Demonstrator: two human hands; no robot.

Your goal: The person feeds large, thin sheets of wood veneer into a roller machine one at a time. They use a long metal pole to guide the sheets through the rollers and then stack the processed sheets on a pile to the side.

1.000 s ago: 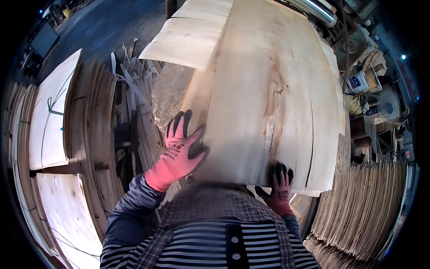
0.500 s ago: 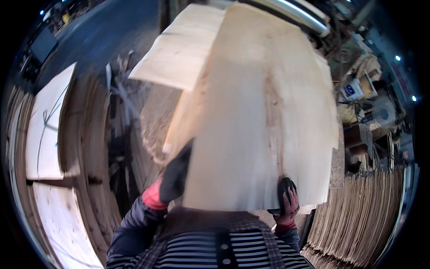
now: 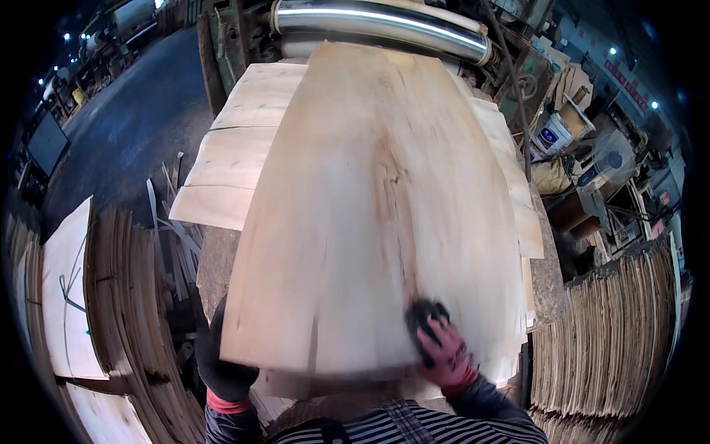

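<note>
A large pale wood veneer sheet (image 3: pixel 333 222) with a brown knotty streak fills the middle, tapering away from me. My left hand (image 3: pixel 222 362), in a black and red glove, is closed round its near left corner, fingers partly hidden. My right hand (image 3: pixel 441 344), in a similar glove, grips the near edge right of the streak; its fingers lie on top and the thumb is hidden. More veneer sheets (image 3: pixel 233 144) lie underneath, showing at the left and right sides. The near edge of the top sheet is slightly blurred and appears raised over them.
Beyond the sheets, a shiny metal roller (image 3: pixel 384 26) crosses the machine. Stacked veneer (image 3: pixel 603 340) stands at right, more stacks (image 3: pixel 122 288) at left. A fan (image 3: pixel 612 154) and a white bucket (image 3: pixel 553 135) are at the far right. Thin wood scraps (image 3: pixel 177 229) lie beside the left stacks.
The big sheet and both hands have shifted left and nearer to me in the view. More of the roller and the lower sheets shows. Both hands stay at the near edge.
</note>
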